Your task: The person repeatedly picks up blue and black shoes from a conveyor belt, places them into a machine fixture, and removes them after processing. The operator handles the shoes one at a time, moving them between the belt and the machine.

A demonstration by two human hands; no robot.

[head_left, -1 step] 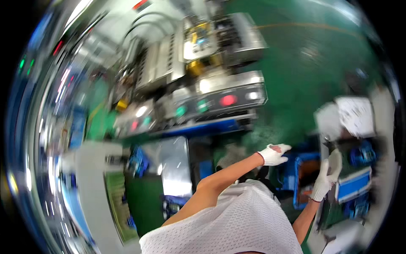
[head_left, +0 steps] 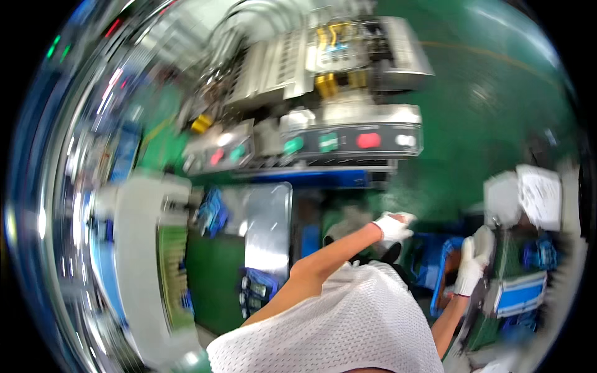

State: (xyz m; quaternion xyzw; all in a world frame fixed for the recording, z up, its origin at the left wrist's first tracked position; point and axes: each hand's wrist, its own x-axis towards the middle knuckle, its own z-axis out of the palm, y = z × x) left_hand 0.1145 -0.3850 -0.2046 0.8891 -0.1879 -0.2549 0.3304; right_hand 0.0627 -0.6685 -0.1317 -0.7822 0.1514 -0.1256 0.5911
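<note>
My left hand, in a white knit glove, reaches out over the floor below the machine's control panel. Its fingers point right and look spread, with nothing visible in them. A reddish patch shows near the fingertips. Lower right, my right hand, gloved too, hangs over the right side of a blue bin with brownish contents. Its thumb stands apart from the stretched fingers, and I make out nothing held. Motion blurs both hands. Between them, another blue container lies partly in shadow.
Ahead stands a metal machine with a panel of green, red and white buttons. A shiny metal plate and a pale machine table are at left. At right are white sheets and a blue-and-white box.
The view has turned, so the machine sits farther right and the white sheets lower. My hands have shifted slightly left in the picture; both stay empty-looking.
</note>
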